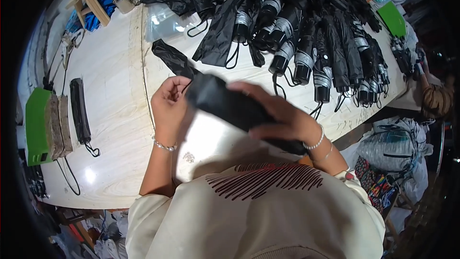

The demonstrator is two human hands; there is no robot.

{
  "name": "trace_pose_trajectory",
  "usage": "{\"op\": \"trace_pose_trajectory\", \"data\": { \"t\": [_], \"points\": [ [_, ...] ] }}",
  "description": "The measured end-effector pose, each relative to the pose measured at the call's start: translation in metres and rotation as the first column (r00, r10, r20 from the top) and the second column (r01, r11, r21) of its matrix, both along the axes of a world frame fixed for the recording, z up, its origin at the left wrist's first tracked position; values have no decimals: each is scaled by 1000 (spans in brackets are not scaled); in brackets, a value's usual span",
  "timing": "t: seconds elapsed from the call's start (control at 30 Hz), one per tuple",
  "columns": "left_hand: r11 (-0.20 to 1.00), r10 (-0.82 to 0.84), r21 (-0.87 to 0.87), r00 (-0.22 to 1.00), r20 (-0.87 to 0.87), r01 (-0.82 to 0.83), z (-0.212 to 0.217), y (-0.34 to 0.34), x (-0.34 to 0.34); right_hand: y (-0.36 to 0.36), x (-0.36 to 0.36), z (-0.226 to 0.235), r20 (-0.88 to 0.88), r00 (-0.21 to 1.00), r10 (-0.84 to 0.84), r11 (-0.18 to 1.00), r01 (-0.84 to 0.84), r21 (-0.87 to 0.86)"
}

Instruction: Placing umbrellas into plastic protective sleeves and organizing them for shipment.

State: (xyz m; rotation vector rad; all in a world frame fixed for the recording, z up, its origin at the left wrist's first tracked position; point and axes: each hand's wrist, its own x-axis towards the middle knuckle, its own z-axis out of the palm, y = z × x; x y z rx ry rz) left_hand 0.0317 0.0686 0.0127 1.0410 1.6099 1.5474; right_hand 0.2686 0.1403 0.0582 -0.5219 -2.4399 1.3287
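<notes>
Head view, left hand: here is the left hand (pixel 171 100), centre of the frame, fingers curled in and pinching at the left end of the black bundle; the exact fold or cord between the fingertips is too hidden to tell.
Right hand: and the right hand (pixel 285 112), blurred, wraps the bundle from above, thumb on the near side, fingers across the far side.
Black bundle: centre stage, the black bundle (pixel 223 98) slants from mid-frame down to the right, held between both hands above the bench (pixel 115 120).
Slim black fabric: just beyond the left hand, a slim black fabric piece (pixel 167 56) points to the upper left.
Wrists: a pale bracelet (pixel 165 147) on the left, a beaded bracelet (pixel 315 139) on the right.
Umbrella pile: what a heap! Folded black umbrellas (pixel 282 26) with silvery bands and dark handles crowd the upper middle and upper right.
Left side: a narrow black case (pixel 80 110) with a loop lies near a green piece (pixel 38 127) leaning by a rough block (pixel 60 127).
Upper left: a wooden stand (pixel 91 2), a metal container (pixel 124 1).
Right edge: another person (pixel 436 100) in brown; below, a filled clear bag (pixel 395 146).
</notes>
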Motion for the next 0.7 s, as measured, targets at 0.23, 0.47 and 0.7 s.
{"op": "trace_pose_trajectory", "data": {
  "t": [0.23,0.47,0.7],
  "points": [
    [993,-93,-41,952,292,110,20,-8,-5,-4,5,12,274,961,50,977,10,-215],
    [984,-178,25,954,242,177,24,-12,-8,-7,8,-7,187,982,5,969,42,-243],
    [954,-295,107,812,503,280,31,-10,-8,-11,8,-13,57,994,-90,976,99,-194]
  ]
}}
